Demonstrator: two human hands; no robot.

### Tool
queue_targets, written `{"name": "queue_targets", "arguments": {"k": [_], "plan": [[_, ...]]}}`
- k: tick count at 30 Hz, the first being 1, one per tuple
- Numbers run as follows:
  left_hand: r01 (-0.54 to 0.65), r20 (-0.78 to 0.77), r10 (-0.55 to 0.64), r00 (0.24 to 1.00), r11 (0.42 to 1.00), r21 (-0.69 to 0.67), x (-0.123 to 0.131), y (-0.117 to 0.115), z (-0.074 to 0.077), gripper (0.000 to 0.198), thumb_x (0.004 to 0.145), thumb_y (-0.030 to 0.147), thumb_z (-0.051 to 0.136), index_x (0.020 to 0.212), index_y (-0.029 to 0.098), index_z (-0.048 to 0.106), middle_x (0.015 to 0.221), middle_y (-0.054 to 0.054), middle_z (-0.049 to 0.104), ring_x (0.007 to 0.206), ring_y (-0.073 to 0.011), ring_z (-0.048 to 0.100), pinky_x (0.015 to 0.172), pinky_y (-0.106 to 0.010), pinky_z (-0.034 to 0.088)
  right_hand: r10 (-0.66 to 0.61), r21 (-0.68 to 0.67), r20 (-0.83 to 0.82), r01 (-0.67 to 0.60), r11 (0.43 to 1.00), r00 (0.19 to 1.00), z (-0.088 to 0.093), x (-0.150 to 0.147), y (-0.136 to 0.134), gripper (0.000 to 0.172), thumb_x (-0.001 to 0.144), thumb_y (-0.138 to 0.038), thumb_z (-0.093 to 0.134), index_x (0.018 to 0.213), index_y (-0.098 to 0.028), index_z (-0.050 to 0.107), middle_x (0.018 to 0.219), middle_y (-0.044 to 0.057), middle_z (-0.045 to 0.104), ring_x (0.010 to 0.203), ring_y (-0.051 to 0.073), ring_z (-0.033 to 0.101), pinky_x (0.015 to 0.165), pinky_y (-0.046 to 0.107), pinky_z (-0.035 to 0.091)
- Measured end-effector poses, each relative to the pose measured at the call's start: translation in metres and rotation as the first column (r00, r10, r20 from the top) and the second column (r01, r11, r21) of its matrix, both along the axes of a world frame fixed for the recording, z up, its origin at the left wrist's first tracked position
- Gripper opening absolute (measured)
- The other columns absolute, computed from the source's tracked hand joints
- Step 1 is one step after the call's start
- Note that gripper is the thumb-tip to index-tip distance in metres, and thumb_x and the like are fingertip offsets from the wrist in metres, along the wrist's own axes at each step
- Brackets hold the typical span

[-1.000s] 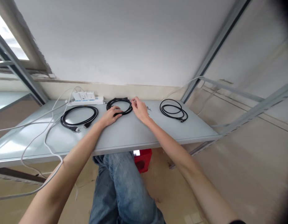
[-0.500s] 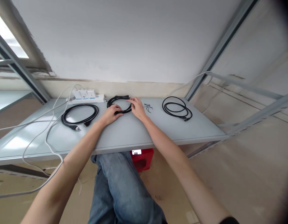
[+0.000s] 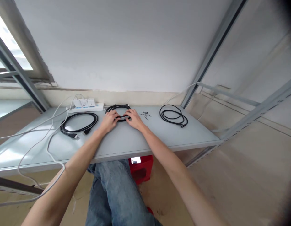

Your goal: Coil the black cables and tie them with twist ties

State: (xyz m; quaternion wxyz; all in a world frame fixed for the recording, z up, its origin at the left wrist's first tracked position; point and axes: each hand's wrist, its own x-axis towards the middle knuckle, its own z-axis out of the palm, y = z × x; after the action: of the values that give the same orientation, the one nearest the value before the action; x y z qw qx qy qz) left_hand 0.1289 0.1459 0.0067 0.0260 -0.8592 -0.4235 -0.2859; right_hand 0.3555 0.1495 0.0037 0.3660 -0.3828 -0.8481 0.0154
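Note:
On the grey shelf [image 3: 140, 138] a small coil of black cable [image 3: 117, 108] lies in the middle, near the wall. My left hand [image 3: 109, 120] and my right hand [image 3: 133, 118] both rest on its near side, fingers curled over the cable strands between them. A few small black twist ties [image 3: 145, 115] lie just right of my right hand.
A larger black cable coil [image 3: 78, 123] lies to the left, another [image 3: 173, 115] to the right. A white power strip [image 3: 86, 105] with plugs sits by the wall, white cords [image 3: 39, 141] trailing off the shelf's left front. A red stool [image 3: 141, 167] stands below.
My right hand came back from the far side of the coil to its near side, beside my left hand. The view shifted slightly.

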Motion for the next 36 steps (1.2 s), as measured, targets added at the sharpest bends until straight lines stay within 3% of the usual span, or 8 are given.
{"name": "queue_targets", "arguments": {"k": [6, 12, 18, 21, 29, 36], "plan": [[-0.041, -0.022, 0.041, 0.999, 0.999, -0.001, 0.002, -0.005, 0.003, 0.033, 0.105, 0.039, 0.043, 0.11, 0.021, 0.07, 0.106, -0.013, 0.069, 0.112, -0.0337, 0.059, 0.098, -0.049, 0.044, 0.004, 0.026, 0.001, -0.004, 1.0, 1.0, 0.003, -0.002, -0.003, 0.02, 0.102, -0.019, 0.058, 0.114, -0.021, 0.074, 0.117, 0.01, 0.065, 0.117, 0.025, 0.053, 0.105, 0.041, 0.045], [-0.006, -0.055, 0.003, 0.998, 0.999, -0.044, 0.0, -0.005, 0.002, 0.034, 0.106, 0.038, 0.037, 0.112, 0.023, 0.067, 0.108, -0.012, 0.073, 0.109, -0.0319, 0.065, 0.096, -0.046, 0.046, 0.054, 0.039, -0.06, -0.052, 0.998, 0.997, 0.003, -0.005, -0.001, 0.017, 0.102, -0.027, 0.063, 0.112, -0.022, 0.076, 0.114, 0.009, 0.067, 0.115, 0.025, 0.056, 0.104, 0.04, 0.045], [0.029, -0.063, -0.033, 0.997, 0.997, -0.065, 0.001, -0.003, -0.002, 0.034, 0.106, 0.041, 0.04, 0.113, 0.022, 0.068, 0.108, -0.012, 0.075, 0.106, -0.0305, 0.068, 0.095, -0.043, 0.047, -0.013, 0.061, -0.181, 0.025, 0.998, 0.983, 0.009, -0.006, -0.001, 0.023, 0.102, -0.033, 0.065, 0.09, -0.02, 0.079, 0.102, 0.008, 0.068, 0.105, 0.023, 0.057, 0.099, 0.038, 0.046], [0.05, -0.05, -0.053, 0.997, 0.996, -0.072, 0.001, -0.002, -0.003, 0.036, 0.107, 0.042, 0.04, 0.113, 0.021, 0.069, 0.106, -0.012, 0.075, 0.103, -0.0299, 0.068, 0.093, -0.042, 0.047, -0.044, 0.037, -0.192, 0.052, 0.998, 0.98, 0.011, -0.006, -0.002, 0.026, 0.101, -0.038, 0.065, 0.088, -0.02, 0.079, 0.096, 0.007, 0.068, 0.1, 0.023, 0.058, 0.095, 0.037, 0.046], [0.033, -0.033, -0.035, 0.999, 0.997, -0.066, 0.003, -0.005, 0.0, 0.037, 0.106, 0.046, 0.045, 0.109, 0.02, 0.071, 0.098, -0.011, 0.075, 0.097, -0.0288, 0.067, 0.088, -0.04, 0.045, 0.002, -0.111, -0.219, -0.027, 0.993, 0.976, 0.01, -0.012, -0.007, 0.041, 0.102, -0.053, 0.061, 0.086, -0.018, 0.074, 0.076, 0.003, 0.068, 0.073, 0.017, 0.056, 0.073, 0.029, 0.042], [0.05, -0.041, -0.053, 0.998, 0.996, -0.074, 0.003, -0.003, 0.0, 0.038, 0.106, 0.044, 0.044, 0.108, 0.02, 0.073, 0.103, -0.011, 0.076, 0.1, -0.0281, 0.068, 0.088, -0.038, 0.045, 0.021, -0.172, -0.19, -0.054, 0.984, 0.982, 0.007, -0.011, -0.007, 0.037, 0.102, -0.046, 0.058, 0.081, -0.018, 0.07, 0.065, -0.001, 0.06, 0.062, 0.014, 0.05, 0.065, 0.027, 0.036]]}}
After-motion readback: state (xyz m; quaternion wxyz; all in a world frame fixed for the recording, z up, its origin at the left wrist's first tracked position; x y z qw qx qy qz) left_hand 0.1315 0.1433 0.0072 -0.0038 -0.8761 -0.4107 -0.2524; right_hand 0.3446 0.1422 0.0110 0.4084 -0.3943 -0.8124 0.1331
